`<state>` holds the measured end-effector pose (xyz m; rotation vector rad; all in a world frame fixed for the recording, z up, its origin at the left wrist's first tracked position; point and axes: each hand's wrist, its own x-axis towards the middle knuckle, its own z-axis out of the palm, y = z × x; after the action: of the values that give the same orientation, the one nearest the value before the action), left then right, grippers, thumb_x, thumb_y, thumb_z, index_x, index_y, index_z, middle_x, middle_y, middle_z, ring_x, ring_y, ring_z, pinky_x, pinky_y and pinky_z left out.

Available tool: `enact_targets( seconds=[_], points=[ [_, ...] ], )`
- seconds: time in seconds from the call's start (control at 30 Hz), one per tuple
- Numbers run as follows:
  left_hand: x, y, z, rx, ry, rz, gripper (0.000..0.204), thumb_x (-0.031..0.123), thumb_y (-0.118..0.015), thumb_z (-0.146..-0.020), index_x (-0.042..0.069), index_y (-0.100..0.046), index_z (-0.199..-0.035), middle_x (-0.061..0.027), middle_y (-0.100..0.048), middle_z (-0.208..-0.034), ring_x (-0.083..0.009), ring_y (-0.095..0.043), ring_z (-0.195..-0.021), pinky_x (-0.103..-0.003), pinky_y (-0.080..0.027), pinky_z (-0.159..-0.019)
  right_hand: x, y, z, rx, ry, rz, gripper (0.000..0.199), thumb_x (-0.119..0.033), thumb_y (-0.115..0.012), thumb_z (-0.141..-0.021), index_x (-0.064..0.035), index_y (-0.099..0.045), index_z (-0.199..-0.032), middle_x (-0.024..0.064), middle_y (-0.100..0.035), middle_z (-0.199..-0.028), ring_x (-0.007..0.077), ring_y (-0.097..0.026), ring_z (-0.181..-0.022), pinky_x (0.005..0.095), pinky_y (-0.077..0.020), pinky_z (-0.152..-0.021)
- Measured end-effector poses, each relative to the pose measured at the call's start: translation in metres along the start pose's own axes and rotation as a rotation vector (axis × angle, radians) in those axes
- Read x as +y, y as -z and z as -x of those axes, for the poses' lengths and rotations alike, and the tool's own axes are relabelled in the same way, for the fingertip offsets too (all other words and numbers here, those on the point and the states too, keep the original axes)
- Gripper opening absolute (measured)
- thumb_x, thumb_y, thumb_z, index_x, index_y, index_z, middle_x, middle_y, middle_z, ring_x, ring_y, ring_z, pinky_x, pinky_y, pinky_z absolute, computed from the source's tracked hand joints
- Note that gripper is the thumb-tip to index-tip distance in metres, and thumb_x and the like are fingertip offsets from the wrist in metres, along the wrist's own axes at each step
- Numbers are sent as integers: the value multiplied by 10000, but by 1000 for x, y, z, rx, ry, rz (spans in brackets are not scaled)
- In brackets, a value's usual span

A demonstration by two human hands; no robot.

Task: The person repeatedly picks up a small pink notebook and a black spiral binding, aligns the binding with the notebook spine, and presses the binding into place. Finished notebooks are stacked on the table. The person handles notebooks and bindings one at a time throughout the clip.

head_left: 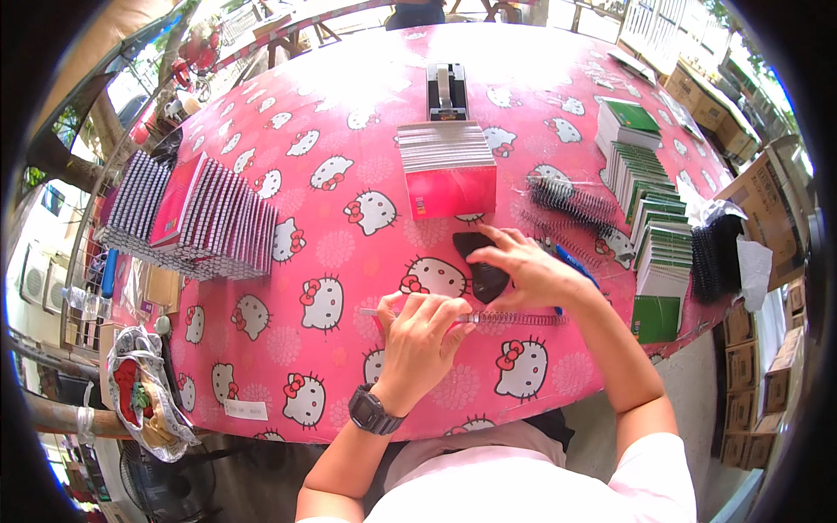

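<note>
My left hand (pixel 423 336), with a black watch on the wrist, is closed on a thin notebook (pixel 370 312) with a red cover, mostly hidden under the fingers. From its right end a dark spiral binding coil (pixel 523 319) runs out along the table; part of it sits at the notebook's edge. My right hand (pixel 536 272) is over a black, smooth-looking object (pixel 484 275) whose kind I cannot make out. Its fingers are spread and bent across the object's upper part, without a clear grip. Just beyond stands a stack of red-covered notebooks (pixel 449 192).
A pile of loose black coils (pixel 571 207) lies right of centre, near a blue pen-like tool (pixel 576 265). Green-covered notebooks (pixel 656 318) line the right side. Spiral-bound notebooks (pixel 214 218) are stacked at left. A tape dispenser (pixel 447 103) stands behind the red stack.
</note>
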<state>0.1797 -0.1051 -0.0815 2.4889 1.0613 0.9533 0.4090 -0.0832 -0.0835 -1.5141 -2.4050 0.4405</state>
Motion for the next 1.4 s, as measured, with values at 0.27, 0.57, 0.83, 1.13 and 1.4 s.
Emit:
enact_targets(
  seconds=[0.27,0.57,0.83,1.13,1.4],
  points=[
    [-16,11,-5,79,-32,-64,274,355,-789,-673,173,-646,-818,48,-633,-827,-168,-573,-924,-493,-161,-1038,13,-13,-10,149,73,-136,593,-305,-825,-615,-176,-593,-1145,167,-495,-1247,356,-451,-1148,459,-414,-966],
    [-41,8,10,158,-50,-3,257,286,-822,-595,179,-637,-738,51,-596,-744,-149,-557,-839,-486,-212,-1014,-9,9,8,-57,-226,-598,597,-535,-742,-679,5,-691,-930,90,-645,-968,213,-569,-1012,321,-414,-889],
    [-42,8,10,167,-49,10,290,318,-821,-619,174,-649,-804,60,-584,-727,-141,-556,-823,-486,-220,-1011,-25,16,-5,-15,-271,-589,506,-478,-765,-670,-49,-700,-930,83,-624,-908,219,-540,-988,353,-407,-888],
    [-61,12,11,386,184,619,894,221,-901,-549,108,-438,-1306,-50,-572,-1126,-178,-557,-1052,-392,-330,-1023,-30,13,-7,-17,-60,-1018,529,-515,-764,-682,-71,-685,-959,85,-594,-924,207,-546,-890,320,-418,-803],
    [-81,-14,27,32,281,965,363,84,-795,-744,86,-498,-954,5,-568,-840,-72,-550,-811,-245,-474,-705,-26,2,3,-2,-59,-1254,626,-517,-771,-664,12,-663,-980,87,-603,-1027,186,-539,-1033,313,-391,-894]
  ],
)
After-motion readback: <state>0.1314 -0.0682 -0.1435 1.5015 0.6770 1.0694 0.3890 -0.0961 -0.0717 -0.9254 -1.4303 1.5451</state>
